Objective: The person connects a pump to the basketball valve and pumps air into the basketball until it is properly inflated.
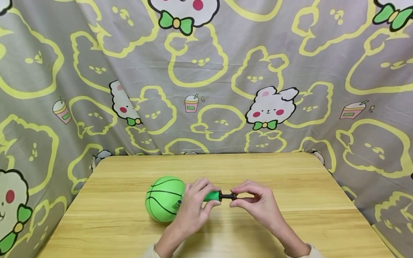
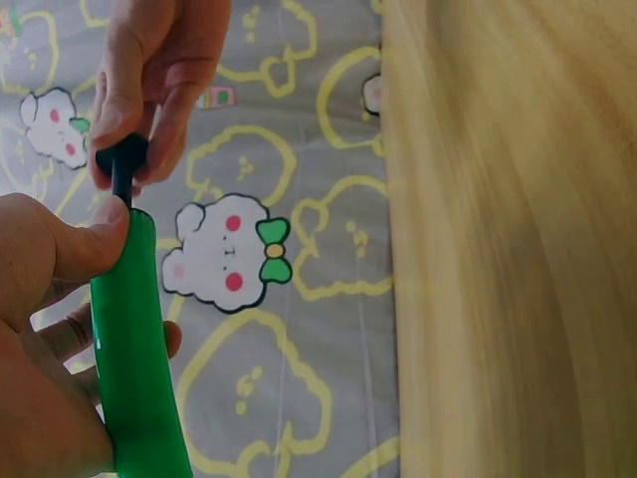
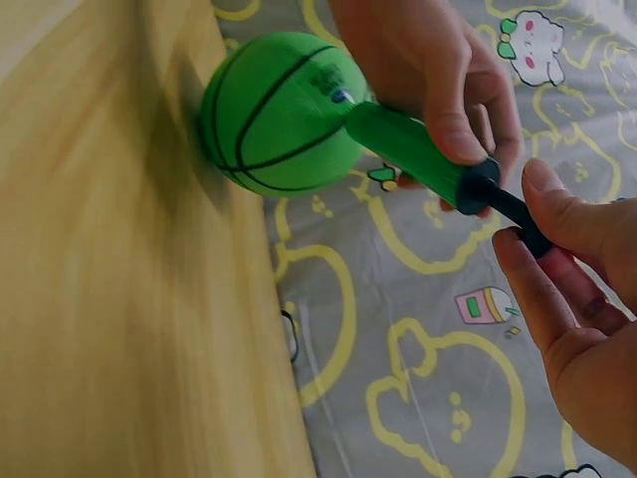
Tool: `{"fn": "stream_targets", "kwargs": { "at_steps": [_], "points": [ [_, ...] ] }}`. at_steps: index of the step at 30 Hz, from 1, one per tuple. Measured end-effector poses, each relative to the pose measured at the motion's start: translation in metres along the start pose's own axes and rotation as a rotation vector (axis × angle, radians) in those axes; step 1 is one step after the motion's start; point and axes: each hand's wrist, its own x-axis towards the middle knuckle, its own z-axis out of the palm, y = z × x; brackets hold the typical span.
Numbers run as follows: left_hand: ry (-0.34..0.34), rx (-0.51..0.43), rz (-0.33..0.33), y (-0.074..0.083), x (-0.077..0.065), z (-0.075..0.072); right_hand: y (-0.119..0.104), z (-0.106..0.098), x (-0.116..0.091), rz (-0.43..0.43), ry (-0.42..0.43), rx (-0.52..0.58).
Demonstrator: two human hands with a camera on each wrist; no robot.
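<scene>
A green ball (image 1: 164, 200) with black basketball lines sits on the table left of my hands. My left hand (image 1: 197, 202) grips the green barrel of a hand pump (image 1: 213, 196), which lies nearly level. In the right wrist view the tip of the pump (image 3: 408, 146) meets the ball (image 3: 284, 115) near its printed mark; whether a needle is inside cannot be seen. My right hand (image 1: 258, 202) pinches the black handle (image 1: 234, 196) between thumb and fingers. A short length of black rod shows between barrel and handle, also in the left wrist view, where the barrel (image 2: 144, 349) stands upright.
The wooden table (image 1: 309, 186) runs under both hands to a rounded far edge. Behind it and at both sides hangs a grey curtain (image 1: 206, 71) printed with yellow outlines and white rabbits.
</scene>
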Motion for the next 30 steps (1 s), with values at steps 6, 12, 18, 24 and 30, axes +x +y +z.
{"fn": "stream_targets", "kwargs": {
  "at_steps": [6, 12, 18, 24, 30],
  "points": [
    [-0.002, 0.017, 0.030, 0.002, -0.002, 0.004, 0.003, 0.008, -0.002, -0.006, 0.006, -0.007],
    [-0.014, -0.003, 0.027, 0.000, -0.002, 0.002, 0.000, 0.007, 0.000, -0.006, -0.042, 0.010],
    [-0.029, -0.017, 0.021, -0.004, -0.001, 0.001, -0.008, -0.003, 0.003, 0.019, -0.107, -0.016],
    [-0.023, -0.023, -0.016, -0.009, 0.000, -0.005, -0.015, -0.017, 0.005, 0.065, -0.112, -0.041],
    [0.004, -0.016, -0.021, -0.015, 0.002, -0.013, -0.022, -0.031, 0.007, 0.076, -0.094, -0.042]
  ]
}}
